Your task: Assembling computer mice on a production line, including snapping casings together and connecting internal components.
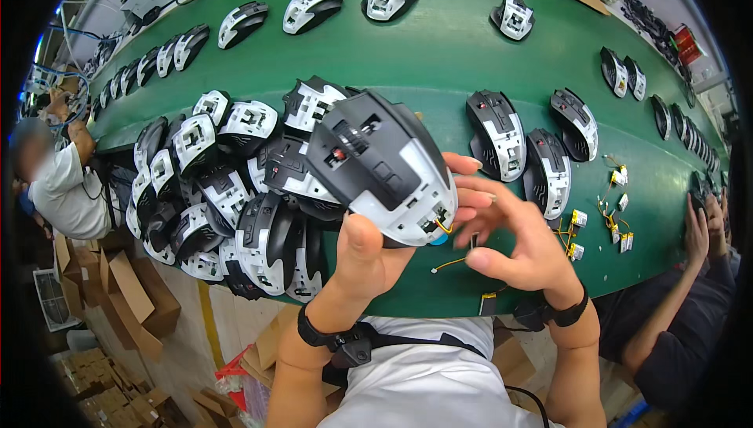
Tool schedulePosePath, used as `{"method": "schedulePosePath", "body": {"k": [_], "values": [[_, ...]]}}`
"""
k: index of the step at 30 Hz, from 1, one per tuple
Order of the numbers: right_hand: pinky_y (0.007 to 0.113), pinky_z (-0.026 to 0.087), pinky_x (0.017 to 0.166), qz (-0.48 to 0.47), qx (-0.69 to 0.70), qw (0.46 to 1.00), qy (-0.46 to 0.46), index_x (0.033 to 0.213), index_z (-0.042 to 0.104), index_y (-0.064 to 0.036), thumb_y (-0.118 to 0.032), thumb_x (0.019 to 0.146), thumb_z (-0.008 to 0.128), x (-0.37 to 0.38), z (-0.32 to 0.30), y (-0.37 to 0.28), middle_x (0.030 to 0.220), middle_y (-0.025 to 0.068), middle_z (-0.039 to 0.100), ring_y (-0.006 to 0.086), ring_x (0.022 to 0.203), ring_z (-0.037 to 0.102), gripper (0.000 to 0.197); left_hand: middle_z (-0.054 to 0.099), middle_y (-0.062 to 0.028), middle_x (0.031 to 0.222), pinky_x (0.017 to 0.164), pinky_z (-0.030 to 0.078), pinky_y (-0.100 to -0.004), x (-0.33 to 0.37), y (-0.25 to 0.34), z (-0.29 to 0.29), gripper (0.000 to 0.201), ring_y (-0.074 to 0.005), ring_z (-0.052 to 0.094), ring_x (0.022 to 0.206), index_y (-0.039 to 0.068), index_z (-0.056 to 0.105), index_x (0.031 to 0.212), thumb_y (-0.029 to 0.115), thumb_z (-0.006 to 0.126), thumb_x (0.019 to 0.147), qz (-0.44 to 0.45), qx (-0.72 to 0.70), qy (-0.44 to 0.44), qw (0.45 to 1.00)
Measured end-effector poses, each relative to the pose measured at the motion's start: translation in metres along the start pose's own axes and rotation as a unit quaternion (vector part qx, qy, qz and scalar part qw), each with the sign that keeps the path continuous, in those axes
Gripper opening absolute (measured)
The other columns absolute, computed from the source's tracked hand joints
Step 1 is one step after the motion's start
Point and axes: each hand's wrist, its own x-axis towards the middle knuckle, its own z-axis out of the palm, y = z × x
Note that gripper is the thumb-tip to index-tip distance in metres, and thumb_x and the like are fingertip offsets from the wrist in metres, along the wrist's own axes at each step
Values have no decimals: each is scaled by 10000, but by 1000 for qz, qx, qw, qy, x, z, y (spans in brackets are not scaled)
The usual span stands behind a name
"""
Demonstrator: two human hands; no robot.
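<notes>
A large black-and-white computer mouse (384,165) is lifted over the green table, tilted, with a scroll wheel and cutouts in its white shell. My left hand (367,259) is closed around its near-left side and underside. A short yellow wire (444,224) sticks out of the near end of the shell. Close to that end, my right hand (522,247) has its fingers curled, the thumb apart from the index finger. Beside that thumb runs a thin wire (449,265) with a small white plug; its other end is hidden at the hand, and what the fingers hold is unclear.
Piled mice (223,193) lie left of my hands; several more (502,134) stand to the right. Small wired batteries (579,218) lie on the green table (439,59). Mice line its far side. Another person's hands (698,228) work at far right; a person sits at left near cardboard boxes (133,302).
</notes>
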Motion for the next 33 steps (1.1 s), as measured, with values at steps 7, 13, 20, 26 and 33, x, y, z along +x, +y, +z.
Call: {"method": "schedulePosePath", "body": {"k": [7,13,20,26,33], "values": [[317,517,891,4,261,965,3,1352,427,42,-10,926,572,5,15,11,1210,155,618,196,1032,642,454,490,-225,1321,964,513,-420,-8,-10,-1,1086,-324,556,1202,13,314,1427,809,564,733,-30,-4,-24,999],[347,518,925,-104,242,954,146,1323,469,46,47,872,599,1,10,13,1200,182,608,221,1065,627,470,520,-173,1311,971,464,-382,-9,-14,-3,959,-248,537,1200,31,394,1405,781,494,815,13,82,40,996],[333,541,872,-260,62,944,195,1242,526,71,89,855,605,-4,25,9,1113,204,659,223,946,683,395,536,-191,1299,987,468,-398,-6,-24,-6,723,-244,584,1151,-8,401,1365,578,487,949,-8,-81,13,997],[313,543,802,-208,33,943,258,1188,596,36,41,799,711,-6,24,11,945,133,722,190,878,699,407,556,-193,1263,929,505,-378,-3,-22,-10,717,-228,615,1078,-9,425,1337,605,393,970,-15,-82,-2,997],[294,443,568,-377,-406,787,273,959,728,-64,6,582,784,6,23,11,856,26,611,190,669,592,387,584,-213,1204,864,528,-395,1,-31,-10,802,-263,633,1010,30,414,1363,702,296,940,-79,-57,37,995]]}}
